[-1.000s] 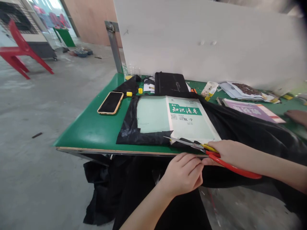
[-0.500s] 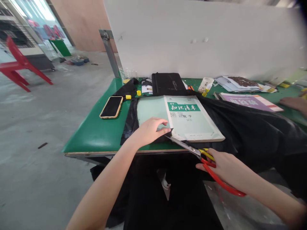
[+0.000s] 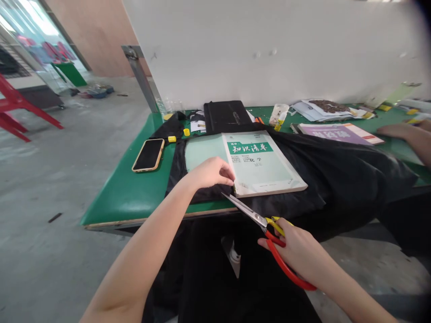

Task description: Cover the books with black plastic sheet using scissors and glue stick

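My left hand (image 3: 213,172) reaches across the open green book cover, with thumb and fingertips pinched at the lower end of the spine of a chemistry book (image 3: 262,163). What the fingertips hold there is hidden. Beneath the book lies black cloth (image 3: 292,197), which shows along its near edge and spreads right. My right hand (image 3: 299,246) grips scissors (image 3: 251,212) with red and yellow handles. Their blades look nearly closed and point left, tip over the cloth just below my left fingers.
A phone (image 3: 148,155) lies on the green tabletop (image 3: 114,197) at left, near yellow caps (image 3: 172,139). Behind the book sit a black-covered book (image 3: 225,116) and a glue stick (image 3: 280,121). At right are a purple book (image 3: 340,133) and another person's hand (image 3: 400,131). A white board (image 3: 269,54) stands behind.
The scissors have drawn slightly down and left, away from the book's corner. My left fingers have curled in at the spine, and the black flap between them no longer shows. The view shifted slightly.
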Demonstrator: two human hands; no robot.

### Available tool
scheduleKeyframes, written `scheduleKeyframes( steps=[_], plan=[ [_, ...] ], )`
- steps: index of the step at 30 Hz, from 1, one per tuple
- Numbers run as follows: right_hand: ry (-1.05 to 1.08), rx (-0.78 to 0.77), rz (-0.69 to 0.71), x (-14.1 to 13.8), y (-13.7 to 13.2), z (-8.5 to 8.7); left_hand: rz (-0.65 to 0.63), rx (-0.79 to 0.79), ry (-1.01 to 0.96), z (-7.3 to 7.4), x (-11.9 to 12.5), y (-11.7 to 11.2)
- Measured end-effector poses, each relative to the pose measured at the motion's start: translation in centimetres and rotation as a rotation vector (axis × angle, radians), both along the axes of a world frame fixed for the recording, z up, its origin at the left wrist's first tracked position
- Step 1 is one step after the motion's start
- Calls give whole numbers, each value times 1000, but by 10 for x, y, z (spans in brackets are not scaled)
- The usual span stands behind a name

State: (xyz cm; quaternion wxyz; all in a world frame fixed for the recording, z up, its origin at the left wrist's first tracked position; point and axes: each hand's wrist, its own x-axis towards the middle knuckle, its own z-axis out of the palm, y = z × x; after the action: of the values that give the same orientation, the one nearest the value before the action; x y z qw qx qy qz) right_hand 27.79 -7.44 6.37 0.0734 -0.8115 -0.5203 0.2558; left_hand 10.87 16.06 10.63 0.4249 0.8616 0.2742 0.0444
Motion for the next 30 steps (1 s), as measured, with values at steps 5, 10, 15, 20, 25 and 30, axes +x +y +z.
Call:
scheduleKeyframes(
  steps=[5, 10, 15, 20, 25, 30],
  plan=[
    [11, -16, -14, -2, 1, -2, 13, 22, -34, 4, 2, -3],
    [26, -19, 2, -4, 5, -6, 1, 39, -36, 5, 5, -5],
    [21, -12, 22, -5, 11, -8, -4, 57, -30, 4, 7, -5],
    [-27, -9, 62, 0, 13, -9, -7, 70, -28, 3, 7, -5],
    [-60, -30, 102, 4, 14, -8, -9, 65, -31, 0, 8, -5],
    [-74, -64, 100, 5, 16, -4, -7, 46, -45, -4, 9, -4]
  ],
)
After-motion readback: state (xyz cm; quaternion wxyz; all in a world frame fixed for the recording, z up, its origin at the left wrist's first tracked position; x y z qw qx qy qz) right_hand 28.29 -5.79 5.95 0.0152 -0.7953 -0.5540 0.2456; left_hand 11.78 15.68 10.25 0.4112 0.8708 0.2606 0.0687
